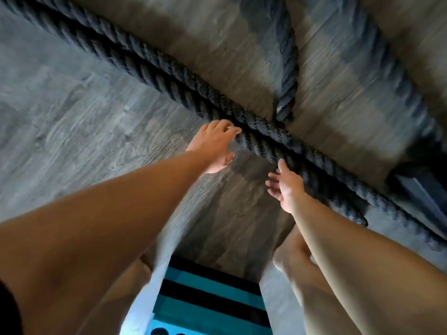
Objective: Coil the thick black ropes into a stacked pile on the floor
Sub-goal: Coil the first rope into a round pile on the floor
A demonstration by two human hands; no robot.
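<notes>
Two thick black twisted ropes lie side by side on the wood-grain floor, running from the upper left down to the lower right. Another blurred rope strand comes down from the top and meets them near the middle. A fourth blurred strand curves along the right. My left hand reaches over the rope pair, with its fingertips touching the nearer rope and fingers only slightly bent. My right hand hovers just beside the ropes with fingers spread and holds nothing.
A dark furniture leg or base stands at the right edge beside the ropes. My bare legs and a teal and black striped garment fill the bottom of the view. Bare floor lies to the left.
</notes>
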